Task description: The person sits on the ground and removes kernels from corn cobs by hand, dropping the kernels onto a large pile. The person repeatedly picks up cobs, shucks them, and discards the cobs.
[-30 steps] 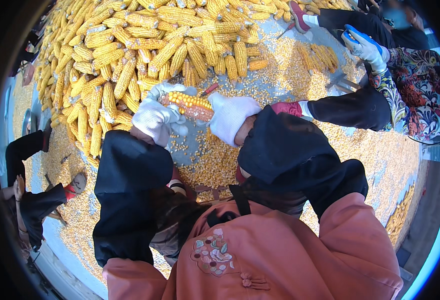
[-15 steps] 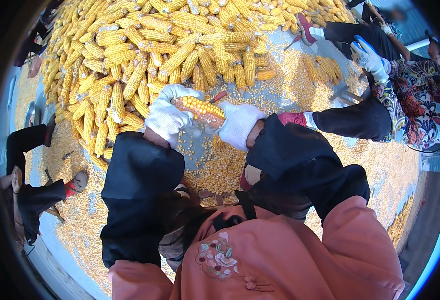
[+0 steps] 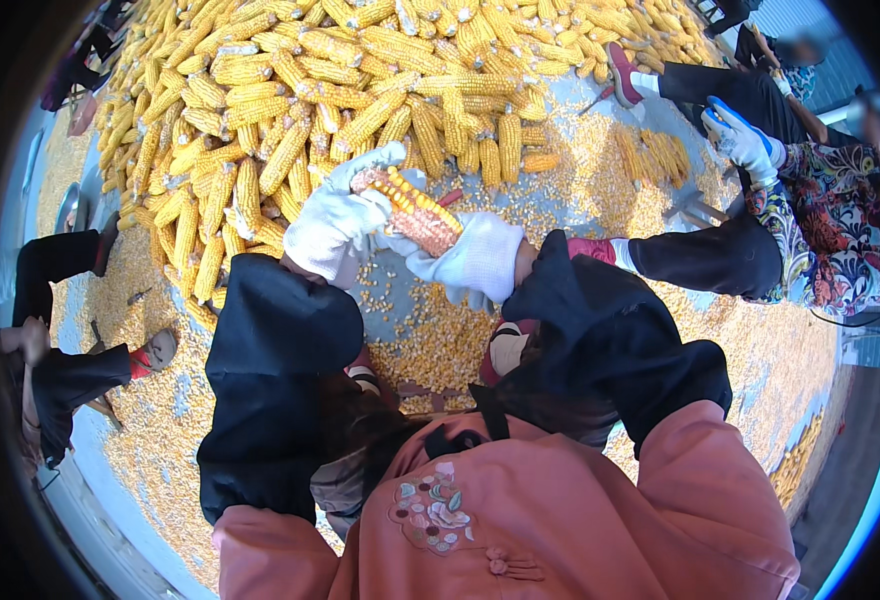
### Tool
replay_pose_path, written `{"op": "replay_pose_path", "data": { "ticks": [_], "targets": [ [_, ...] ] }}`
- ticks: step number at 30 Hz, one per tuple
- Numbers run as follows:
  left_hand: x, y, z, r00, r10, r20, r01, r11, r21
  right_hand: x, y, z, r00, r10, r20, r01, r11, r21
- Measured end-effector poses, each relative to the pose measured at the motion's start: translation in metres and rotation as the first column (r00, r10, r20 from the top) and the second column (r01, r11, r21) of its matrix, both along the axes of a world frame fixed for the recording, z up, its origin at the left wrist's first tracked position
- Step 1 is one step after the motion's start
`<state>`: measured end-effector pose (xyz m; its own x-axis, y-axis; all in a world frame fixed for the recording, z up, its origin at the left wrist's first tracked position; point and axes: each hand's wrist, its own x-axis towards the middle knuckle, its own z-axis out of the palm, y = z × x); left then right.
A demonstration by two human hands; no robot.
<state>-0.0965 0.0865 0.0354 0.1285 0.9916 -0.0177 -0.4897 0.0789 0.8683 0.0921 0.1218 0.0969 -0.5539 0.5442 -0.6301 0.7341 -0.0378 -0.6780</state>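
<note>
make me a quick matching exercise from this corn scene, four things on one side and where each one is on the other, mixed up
Things:
1. corn cob
2. pile of cobs
3. loose kernels
4. blue and white glove

Places:
A. heaped at the top of the view
B. spread on the ground below the hands
C. gripped between the left hand and the right hand
D. on another person's hand at the upper right

Pairs: 1-C, 2-A, 3-B, 4-D

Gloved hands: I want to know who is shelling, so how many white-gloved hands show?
3: the left hand and right hand grip one corn cob; a co-worker's gloved hand is upper right. Others may be hidden.
</note>
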Motion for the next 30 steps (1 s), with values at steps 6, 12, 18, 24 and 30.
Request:
{"op": "replay_pose_path", "data": {
  "ticks": [6, 12, 18, 24, 30],
  "targets": [
    [0.019, 0.003, -0.007, 0.958, 0.287, 0.024, -0.288, 0.956, 0.066, -0.004, -0.001, -0.003, 0.999, -0.046, 0.017, 0.048, 0.989, -0.137],
    [0.036, 0.013, 0.010, 0.891, 0.428, -0.150, -0.450, 0.874, -0.185, -0.005, -0.001, -0.018, 0.996, 0.055, -0.077, -0.047, 0.994, 0.098],
    [0.050, 0.012, 0.019, 0.872, 0.483, 0.078, -0.452, 0.856, -0.253, 0.002, 0.001, -0.012, 0.973, 0.109, -0.203, -0.046, 0.955, 0.292],
    [0.050, 0.005, 0.038, 0.908, 0.339, 0.248, -0.264, 0.920, -0.290, 0.001, 0.014, -0.048, 0.935, 0.313, -0.166, -0.156, 0.784, 0.601],
    [0.044, 0.020, 0.002, 0.901, 0.379, -0.212, -0.408, 0.906, -0.111, 0.003, 0.009, -0.021, 0.941, 0.282, 0.189, -0.339, 0.762, 0.552]
  ]
}}
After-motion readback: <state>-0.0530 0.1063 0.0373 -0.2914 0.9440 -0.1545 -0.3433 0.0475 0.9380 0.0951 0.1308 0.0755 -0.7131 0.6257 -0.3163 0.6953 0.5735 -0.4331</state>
